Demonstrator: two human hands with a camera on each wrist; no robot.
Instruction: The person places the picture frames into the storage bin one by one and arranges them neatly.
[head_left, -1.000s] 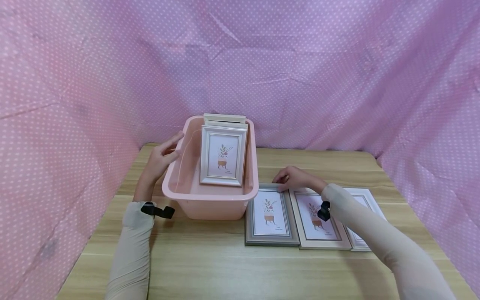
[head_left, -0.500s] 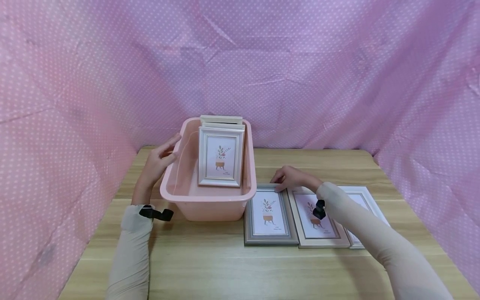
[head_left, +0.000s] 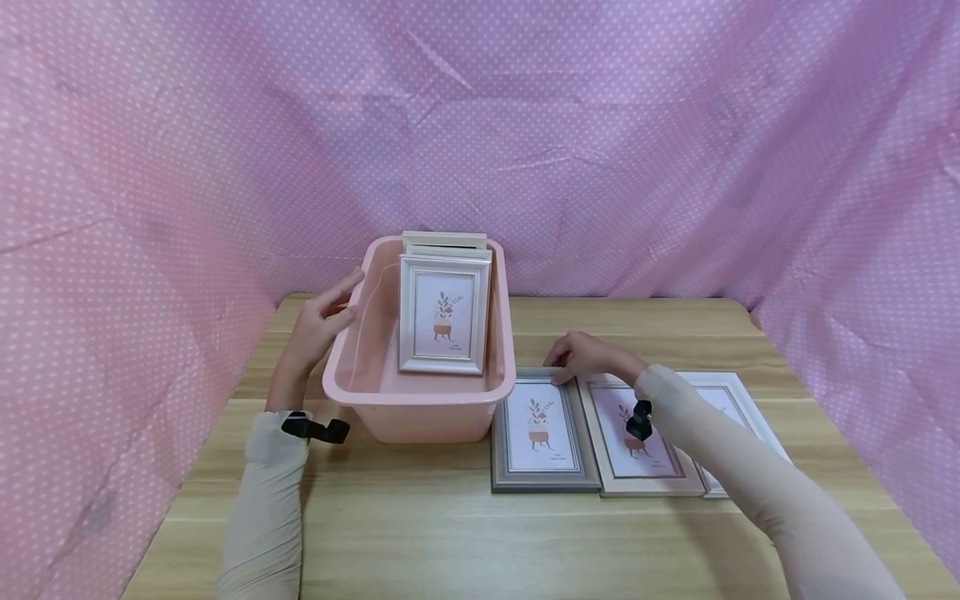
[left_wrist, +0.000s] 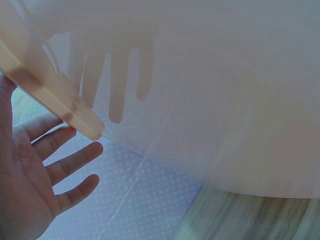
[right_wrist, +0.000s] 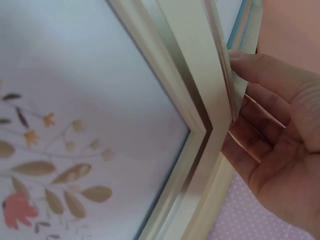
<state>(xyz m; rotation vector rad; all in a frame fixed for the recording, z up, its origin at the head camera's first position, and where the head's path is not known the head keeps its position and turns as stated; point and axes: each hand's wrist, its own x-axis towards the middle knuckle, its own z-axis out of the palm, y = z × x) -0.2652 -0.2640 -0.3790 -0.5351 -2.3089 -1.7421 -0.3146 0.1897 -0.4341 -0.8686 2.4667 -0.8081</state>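
My left hand point(head_left: 318, 325) rests against the left rim of a pink plastic basin point(head_left: 420, 423). In the left wrist view its fingers point(left_wrist: 75, 162) are straight and spread along the rim's outer edge. At the far edge of a grey picture frame point(head_left: 540, 433), my right hand point(head_left: 588, 358) pinches the border. The right wrist view shows the thumb point(right_wrist: 262, 70) on top of the border and the other fingers curled behind it. This frame lies flat with its potted-plant print upward, close to the basin's right side.
A silvery-white picture frame point(head_left: 442, 317) leans inside the basin, in front of other pale frames point(head_left: 446, 240). Right of the grey one lie a cream frame point(head_left: 652, 486) and a white frame point(head_left: 742, 408), partly under my right forearm. Pink dotted cloth point(head_left: 480, 150) surrounds the wooden table point(head_left: 390, 533).
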